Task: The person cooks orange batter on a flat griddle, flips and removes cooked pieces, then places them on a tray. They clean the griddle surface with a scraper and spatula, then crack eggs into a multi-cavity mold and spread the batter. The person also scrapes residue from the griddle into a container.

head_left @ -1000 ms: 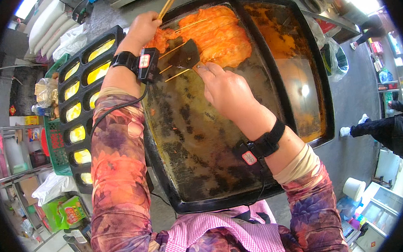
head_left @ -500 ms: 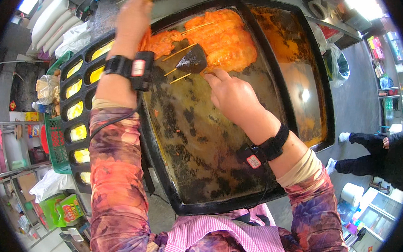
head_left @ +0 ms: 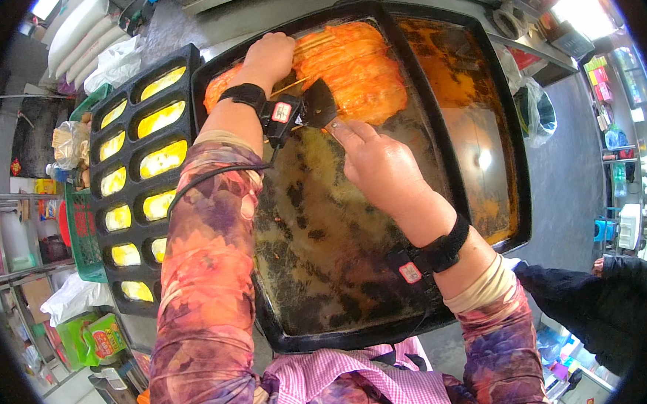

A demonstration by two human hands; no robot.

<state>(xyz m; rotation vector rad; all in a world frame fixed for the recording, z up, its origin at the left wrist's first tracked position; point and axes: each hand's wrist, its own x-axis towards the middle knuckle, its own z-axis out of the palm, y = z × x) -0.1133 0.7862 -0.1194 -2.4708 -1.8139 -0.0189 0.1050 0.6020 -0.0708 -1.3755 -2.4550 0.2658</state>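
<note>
My left hand (head_left: 266, 57) is at the far left part of the large black griddle (head_left: 310, 232), fingers curled down beside orange-coated meat (head_left: 364, 73); what they hold is hidden. Thin wooden skewers (head_left: 310, 45) lie on the meat to the right of that hand. My right hand (head_left: 380, 165) grips the handle of a dark flat spatula (head_left: 319, 102), whose blade rests at the meat's lower edge, just right of my left wristband. More meat shows at the left, partly behind my left forearm.
Left is a black mold (head_left: 129, 106) with yellow-filled oval slots, beside a green crate (head_left: 85, 246). An oily orange tray (head_left: 464, 82) adjoins the griddle on the right. A plastic-lined bin (head_left: 537, 115) stands beyond it. A person in dark clothing (head_left: 604, 311) is at lower right.
My left hand rose past the griddle's far edge with sticks, then came down and right onto the meat area. The spatula shifted slightly right. The person at the right came nearer.
</note>
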